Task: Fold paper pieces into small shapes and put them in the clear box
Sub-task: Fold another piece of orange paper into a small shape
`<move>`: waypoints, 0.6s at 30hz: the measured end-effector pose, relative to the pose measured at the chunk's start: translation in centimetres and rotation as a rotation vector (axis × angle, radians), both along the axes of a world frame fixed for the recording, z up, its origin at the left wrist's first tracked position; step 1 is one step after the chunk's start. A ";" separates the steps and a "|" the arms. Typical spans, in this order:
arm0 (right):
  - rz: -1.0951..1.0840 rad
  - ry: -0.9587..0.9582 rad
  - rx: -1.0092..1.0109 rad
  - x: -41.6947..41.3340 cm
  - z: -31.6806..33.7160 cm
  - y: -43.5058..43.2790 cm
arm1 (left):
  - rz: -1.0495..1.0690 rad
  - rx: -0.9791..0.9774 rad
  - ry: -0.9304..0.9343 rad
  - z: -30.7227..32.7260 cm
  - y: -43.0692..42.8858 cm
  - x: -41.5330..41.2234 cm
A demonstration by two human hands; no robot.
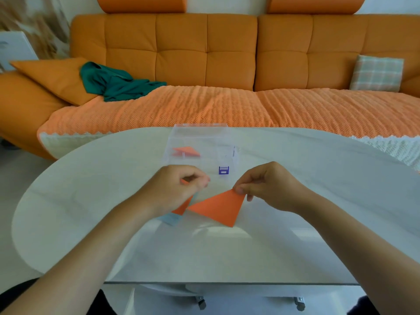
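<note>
Pinching orange paper; blue label illegible.

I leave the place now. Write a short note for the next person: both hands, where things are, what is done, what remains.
Left hand pinches an orange piece, mostly hidden; a blue paper shows below it.
Right hand pinches the top corner of an orange triangle above the table.
The box, seemingly open, stands behind the hands; one folded shape lies in its left part.
Done: one shape boxed. Left: finish folding the held paper, box it, then the blue.
</note>
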State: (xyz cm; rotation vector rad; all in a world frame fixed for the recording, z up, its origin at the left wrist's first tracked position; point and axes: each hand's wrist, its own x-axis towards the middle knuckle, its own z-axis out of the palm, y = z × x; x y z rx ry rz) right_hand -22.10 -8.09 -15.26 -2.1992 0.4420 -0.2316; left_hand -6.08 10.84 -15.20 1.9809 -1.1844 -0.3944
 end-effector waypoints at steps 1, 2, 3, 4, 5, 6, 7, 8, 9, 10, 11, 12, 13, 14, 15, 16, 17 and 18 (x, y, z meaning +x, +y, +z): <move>0.034 -0.005 0.008 0.0 0.0 0.2 | -0.059 0.033 0.068 -0.3 -0.3 -0.6; 0.056 -0.017 0.019 0.0 0.1 0.4 | -0.104 0.072 0.111 -0.5 -0.5 -1.2; 0.065 -0.036 0.035 0.0 0.1 0.5 | -0.130 0.100 0.129 -0.7 -0.7 -1.6; 0.062 -0.060 0.049 0.1 0.1 0.5 | -0.138 0.105 0.138 -0.9 -0.9 -1.9; 0.048 -0.088 0.049 0.1 0.1 0.5 | -0.127 0.097 0.148 -1.0 -1.1 -2.0; 0.027 -0.125 0.027 0.1 0.0 0.5 | -0.093 0.084 0.165 -1.2 -1.2 -2.1; 0.005 -0.168 -0.022 0.1 -0.3 0.4 | -0.039 0.071 0.182 -1.3 -1.4 -2.2; -0.009 -0.208 -0.097 0.1 -0.5 0.4 | 0.025 0.055 0.211 -1.3 -1.4 -2.2; -0.009 -0.237 -0.189 0.0 -0.7 0.5 | 0.084 0.031 0.269 -1.3 -1.5 -2.3; 0.009 -0.263 -0.277 -0.1 -0.7 0.6 | 0.129 0.001 0.367 -1.2 -1.5 -2.3; 0.046 -0.291 -0.351 -0.3 -0.7 0.9 | 0.153 -0.032 0.486 -1.1 -1.5 -2.4; 0.095 -0.313 -0.416 -0.4 -0.7 1.1 | 0.167 -0.064 0.594 -0.9 -1.5 -2.5; 0.144 -0.316 -0.484 -0.5 -0.7 1.3 | 0.176 -0.087 0.675 -0.8 -1.6 -2.6; 0.180 -0.298 -0.556 -0.5 -0.7 1.5 | 0.178 -0.101 0.737 -0.8 -1.6 -2.7; 0.197 -0.273 -0.626 -0.5 -0.8 1.7 | 0.167 -0.110 0.789 -0.8 -1.6 -2.8; 0.193 -0.259 -0.683 -0.3 -1.0 1.8 | 0.149 -0.115 0.832 -0.9 -1.6 -2.8; 0.170 -0.264 -0.713 -0.2 -1.3 1.9 | 0.130 -0.117 0.864 -1.0 -1.7 -2.9; 0.138 -0.280 -0.717 0.0 -1.5 1.9 | 0.119 -0.115 0.877 -1.1 -1.7 -3.0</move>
